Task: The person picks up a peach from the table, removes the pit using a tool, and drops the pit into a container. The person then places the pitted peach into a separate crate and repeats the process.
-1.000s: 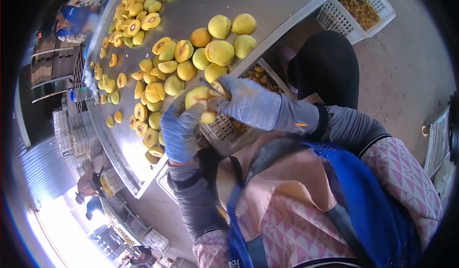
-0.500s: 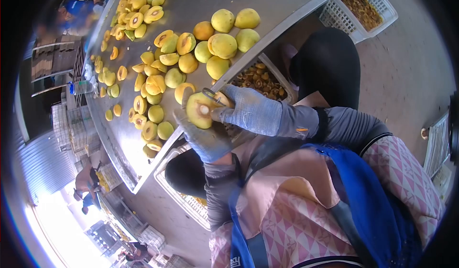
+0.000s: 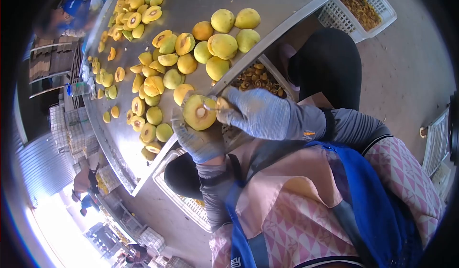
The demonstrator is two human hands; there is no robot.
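My left hand, in a blue glove, cups a halved yellow peach with its cut face and pit turned up. My right hand, gloved in grey-blue, grips a small metal pitting tool whose tip sits in the pit of that half. Both hands are held just past the near edge of the steel table. Whole peaches and many cut halves lie spread on the table beyond my hands.
A white crate of pits sits under my right hand; another white crate stands at the far right. A third crate lies by my knee. Other people work at the far left and lower left.
My left hand turned the peach half from edge-on to cut face up, and my right hand brought the tool onto its pit. Both hands shifted slightly towards me.
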